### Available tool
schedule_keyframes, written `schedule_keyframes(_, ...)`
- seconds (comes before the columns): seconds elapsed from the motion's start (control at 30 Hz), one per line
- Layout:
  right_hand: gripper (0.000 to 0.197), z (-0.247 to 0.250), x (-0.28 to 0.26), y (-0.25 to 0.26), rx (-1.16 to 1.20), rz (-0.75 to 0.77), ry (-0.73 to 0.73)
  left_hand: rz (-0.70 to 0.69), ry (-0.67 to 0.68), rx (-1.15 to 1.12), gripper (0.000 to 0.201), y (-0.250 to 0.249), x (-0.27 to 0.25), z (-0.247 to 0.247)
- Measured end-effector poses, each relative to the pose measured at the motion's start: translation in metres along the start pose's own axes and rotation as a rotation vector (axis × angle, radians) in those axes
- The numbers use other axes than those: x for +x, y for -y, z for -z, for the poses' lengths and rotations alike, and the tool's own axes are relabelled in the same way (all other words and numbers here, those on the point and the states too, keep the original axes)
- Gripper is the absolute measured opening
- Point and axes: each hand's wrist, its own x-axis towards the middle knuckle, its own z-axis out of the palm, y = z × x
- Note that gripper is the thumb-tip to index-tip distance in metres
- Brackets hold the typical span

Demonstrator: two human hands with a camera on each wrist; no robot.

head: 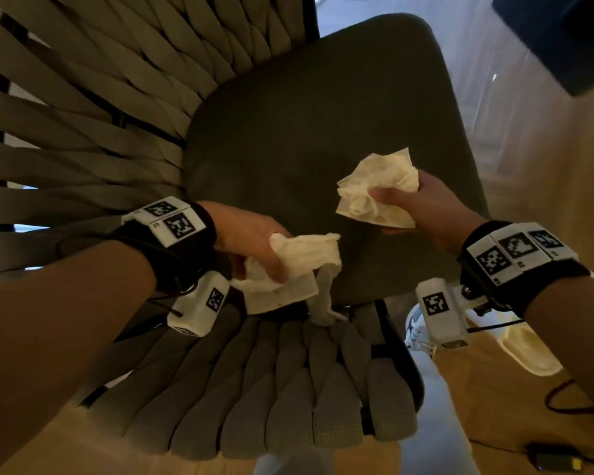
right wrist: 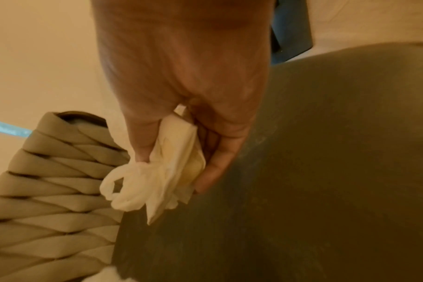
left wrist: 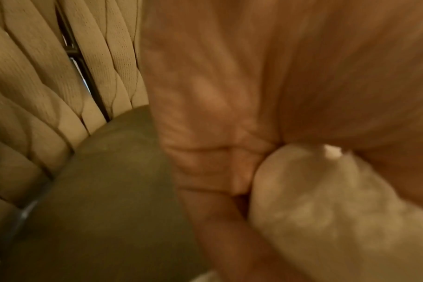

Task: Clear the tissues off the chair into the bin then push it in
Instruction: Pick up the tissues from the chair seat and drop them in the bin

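A chair with a dark green seat cushion (head: 306, 108) and woven grey-beige straps fills the head view. My left hand (head: 254, 248) grips a crumpled white tissue (head: 299, 269) over the seat's near edge; a strip of it hangs down. My right hand (head: 408, 204) holds another crumpled white tissue (head: 374, 190) above the seat's right half. In the right wrist view the tissue (right wrist: 157, 177) is pinched between thumb and fingers (right wrist: 220, 162) over the cushion (right wrist: 314, 171). The left wrist view is blurred, showing my palm (left wrist: 229, 95) and a pale tissue (left wrist: 326, 209). No bin is in view.
The woven chair back (head: 83, 114) curves along the left, and a woven arm (head: 288, 389) lies below my hands. A dark blue object (head: 570, 36) sits at the top right. My white shoe (head: 415, 323), a pale slipper (head: 528, 347) and cables (head: 570, 406) are on the wooden floor.
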Motion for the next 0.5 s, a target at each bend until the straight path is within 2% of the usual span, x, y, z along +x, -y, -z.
schedule_keyframes(0.13,0.051,0.037,-0.016,-0.014,0.061,0.026,-0.088,-0.154,-0.115,-0.301,0.031,-0.048,0.009,-0.003)
schedule_keyframes(0.23,0.051,0.075,-0.035,-0.035,0.145,0.07,-0.179,-0.284,-0.239,-0.399,0.03,-0.106,0.028,-0.014)
schedule_keyframes(0.37,0.046,0.135,-0.066,-0.08,0.223,0.14,-0.337,-0.461,-0.325,-0.184,0.038,-0.195,0.066,-0.043)
schedule_keyframes(0.43,0.046,0.168,-0.081,-0.109,0.239,0.127,-0.444,-0.522,-0.374,0.08,0.048,-0.242,0.087,-0.065)
schedule_keyframes(0.5,0.036,0.2,-0.097,-0.141,0.295,0.099,-0.542,-0.584,-0.404,0.318,0.055,-0.289,0.107,-0.094)
